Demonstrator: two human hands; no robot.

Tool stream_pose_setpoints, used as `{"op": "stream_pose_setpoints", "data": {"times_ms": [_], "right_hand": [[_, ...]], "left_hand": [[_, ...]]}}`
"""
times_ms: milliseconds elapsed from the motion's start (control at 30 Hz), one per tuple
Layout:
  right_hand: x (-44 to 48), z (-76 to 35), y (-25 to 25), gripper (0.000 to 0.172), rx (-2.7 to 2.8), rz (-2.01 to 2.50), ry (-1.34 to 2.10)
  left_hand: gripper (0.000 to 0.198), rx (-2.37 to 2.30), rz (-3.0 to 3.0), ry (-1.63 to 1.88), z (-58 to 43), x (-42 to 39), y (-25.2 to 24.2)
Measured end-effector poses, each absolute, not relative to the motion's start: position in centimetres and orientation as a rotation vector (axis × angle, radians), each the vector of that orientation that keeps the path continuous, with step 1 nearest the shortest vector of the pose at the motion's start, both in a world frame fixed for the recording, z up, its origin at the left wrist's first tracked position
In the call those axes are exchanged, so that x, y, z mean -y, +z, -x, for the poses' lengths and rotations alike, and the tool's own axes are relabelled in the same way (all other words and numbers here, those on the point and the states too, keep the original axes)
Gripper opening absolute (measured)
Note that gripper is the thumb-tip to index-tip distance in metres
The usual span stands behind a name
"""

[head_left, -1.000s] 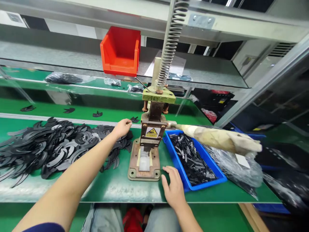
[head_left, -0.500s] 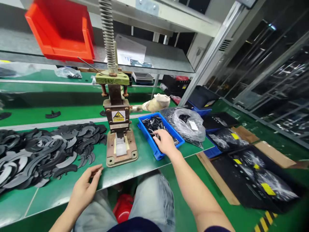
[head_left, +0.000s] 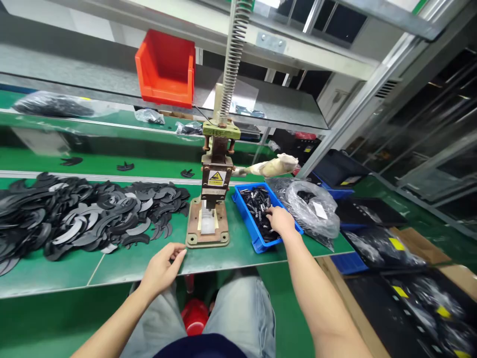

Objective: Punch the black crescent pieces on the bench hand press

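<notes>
My left hand (head_left: 162, 268) hovers at the front edge of the green bench (head_left: 231, 256), just left of the hand press (head_left: 215, 179). Its fingers are curled together around something dark that I cannot make out. My right hand (head_left: 281, 221) reaches into the blue tray (head_left: 257, 243) of small black parts (head_left: 257, 201), right of the press. The fingertips are bent down among the parts. A big heap of black crescent-shaped pieces (head_left: 93, 214) lies left of the press.
The press's cloth-wrapped lever (head_left: 276, 166) sticks out to the right above the tray. A clear bag of parts (head_left: 313, 206) lies beside the tray. A red bin (head_left: 166, 69) stands on the shelf behind. Bagged parts and boxes (head_left: 391, 248) cover the floor on the right.
My left hand came back from the far side of the heap to the bench's front edge. My right hand moved from the front edge into the blue tray.
</notes>
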State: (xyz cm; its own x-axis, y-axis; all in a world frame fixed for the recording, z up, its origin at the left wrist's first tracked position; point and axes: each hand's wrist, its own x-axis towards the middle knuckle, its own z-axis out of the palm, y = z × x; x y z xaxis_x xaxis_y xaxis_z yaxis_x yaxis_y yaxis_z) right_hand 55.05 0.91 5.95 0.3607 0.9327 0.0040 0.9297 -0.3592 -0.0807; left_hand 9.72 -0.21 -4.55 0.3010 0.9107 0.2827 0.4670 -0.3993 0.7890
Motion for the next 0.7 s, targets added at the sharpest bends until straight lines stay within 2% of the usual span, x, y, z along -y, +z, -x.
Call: {"op": "stream_pose_setpoints", "data": {"times_ms": [133,267,500,600,700], "right_hand": [[0.4,-55.1,6.9,0.030,1.690,2.353,-0.007],[2.2,-52.9,7.6,0.031,1.669,2.070,-0.075],[7.2,-41.9,6.6,0.016,1.819,1.426,0.040],[8.5,-37.8,6.2,0.022,1.810,1.093,0.134],[9.1,-35.7,5.8,0.026,1.803,1.012,0.224]], "left_hand": [[0.032,-1.230,-1.955,0.961,-9.7,0.1,-4.4],[0.035,-1.225,-1.825,0.997,-9.6,-0.1,-4.4],[0.025,-1.009,-1.772,1.119,-10.7,2.5,-0.8],[0.026,-0.839,-1.849,1.122,-11.7,4.0,1.8],[0.026,-0.753,-1.897,1.146,-12.5,4.9,3.5]]}}
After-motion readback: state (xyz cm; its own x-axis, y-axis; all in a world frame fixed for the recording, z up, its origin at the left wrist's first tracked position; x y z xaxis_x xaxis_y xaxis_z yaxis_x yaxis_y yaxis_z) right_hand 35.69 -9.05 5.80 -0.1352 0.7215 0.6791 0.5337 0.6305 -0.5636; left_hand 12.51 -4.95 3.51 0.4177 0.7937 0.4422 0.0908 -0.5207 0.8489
